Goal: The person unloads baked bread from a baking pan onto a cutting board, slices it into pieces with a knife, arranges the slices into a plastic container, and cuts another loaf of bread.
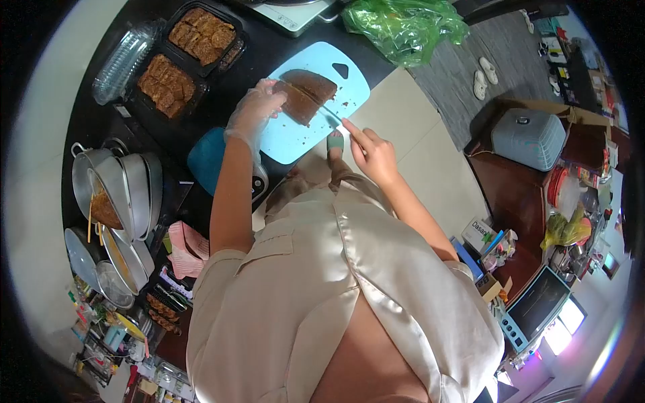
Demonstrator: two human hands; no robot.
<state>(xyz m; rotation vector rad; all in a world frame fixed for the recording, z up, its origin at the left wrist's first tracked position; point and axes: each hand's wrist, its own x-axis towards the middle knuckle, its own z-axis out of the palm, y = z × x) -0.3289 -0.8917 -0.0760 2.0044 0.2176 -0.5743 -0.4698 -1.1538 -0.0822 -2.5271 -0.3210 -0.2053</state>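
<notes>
A brown cake (299, 106) lies on a light blue cutting board (285, 144), with a long cut line running across it and crumbs around it. My left hand (254, 113), in a clear plastic glove, grips the cake's left end. In my bare right hand (374, 156) is a knife (330, 113), its handle wrapped by my fingers. The blade points up and left, reaching the cake's right end at the cut line. How deep its tip goes is hidden.
Two black trays of cut brown cake (164, 87) and a clear plastic lid (124, 64) sit beyond the board. A green plastic bag (406, 30) lies at the counter's far end. Metal pans (134, 191) stand at left, near a pink cloth (187, 248).
</notes>
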